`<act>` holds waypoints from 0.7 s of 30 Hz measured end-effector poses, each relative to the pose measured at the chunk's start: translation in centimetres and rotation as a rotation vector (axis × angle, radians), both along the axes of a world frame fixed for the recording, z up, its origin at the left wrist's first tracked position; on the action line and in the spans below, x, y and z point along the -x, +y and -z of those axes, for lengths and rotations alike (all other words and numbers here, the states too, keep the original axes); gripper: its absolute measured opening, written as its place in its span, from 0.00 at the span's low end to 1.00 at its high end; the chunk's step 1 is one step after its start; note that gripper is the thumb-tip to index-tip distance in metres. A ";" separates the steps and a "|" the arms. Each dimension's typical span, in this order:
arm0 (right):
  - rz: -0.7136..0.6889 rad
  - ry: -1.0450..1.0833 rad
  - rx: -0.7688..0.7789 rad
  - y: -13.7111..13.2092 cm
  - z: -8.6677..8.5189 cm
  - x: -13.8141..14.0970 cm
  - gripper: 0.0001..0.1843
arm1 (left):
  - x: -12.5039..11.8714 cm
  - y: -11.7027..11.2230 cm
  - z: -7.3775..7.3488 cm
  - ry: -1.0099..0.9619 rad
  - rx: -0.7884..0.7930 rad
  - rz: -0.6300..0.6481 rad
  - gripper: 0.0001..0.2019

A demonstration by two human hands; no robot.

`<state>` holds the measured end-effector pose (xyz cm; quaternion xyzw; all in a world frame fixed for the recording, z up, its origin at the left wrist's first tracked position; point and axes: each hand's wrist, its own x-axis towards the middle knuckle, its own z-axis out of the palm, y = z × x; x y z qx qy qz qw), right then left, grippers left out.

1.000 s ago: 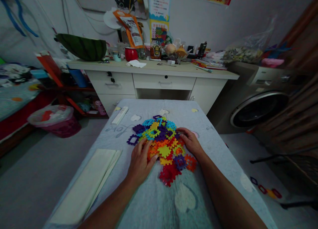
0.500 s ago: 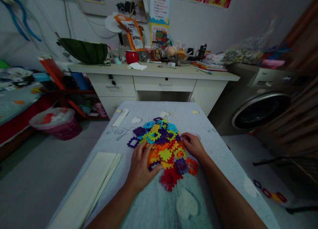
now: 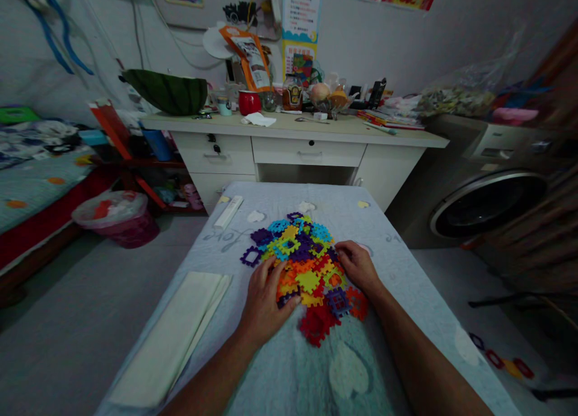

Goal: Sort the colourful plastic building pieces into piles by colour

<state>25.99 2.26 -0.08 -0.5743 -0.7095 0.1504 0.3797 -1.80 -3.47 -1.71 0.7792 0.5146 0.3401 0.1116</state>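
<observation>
A heap of colourful plastic interlocking tiles with toothed edges lies in the middle of the cloth-covered table. My left hand rests at the heap's left edge, fingers spread and thumb apart, touching the orange and yellow tiles. At the right edge, my right hand lies beside the tiles with its fingers loosely bent; no tile shows in it. Red tiles sit at the near end, next to a purple windowed tile. A purple frame tile lies at the far left of the heap.
A folded pale cloth lies along the table's left side, with a white box-like strip beyond it. Behind stands a white desk holding many items. A washing machine is at right, a pink bin at left.
The whole view has shifted slightly, so everything appears a little further right. Both hands keep about the same places at the heap, and the tiles look unchanged.
</observation>
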 end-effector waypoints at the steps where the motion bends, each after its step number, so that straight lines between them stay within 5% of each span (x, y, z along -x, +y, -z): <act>1: 0.019 -0.031 -0.005 0.0 -0.1 0.0 0.13 | 0.0 0.0 0.0 -0.006 0.003 -0.002 0.33; 9: -0.053 -0.075 0.142 -0.4 -0.4 0.2 0.13 | 0.0 -0.1 -0.2 -0.033 0.035 -0.016 0.29; 21: -0.042 -0.059 0.001 -0.6 0.5 -0.3 0.16 | 0.1 -0.2 -0.7 -0.129 0.038 -0.026 0.23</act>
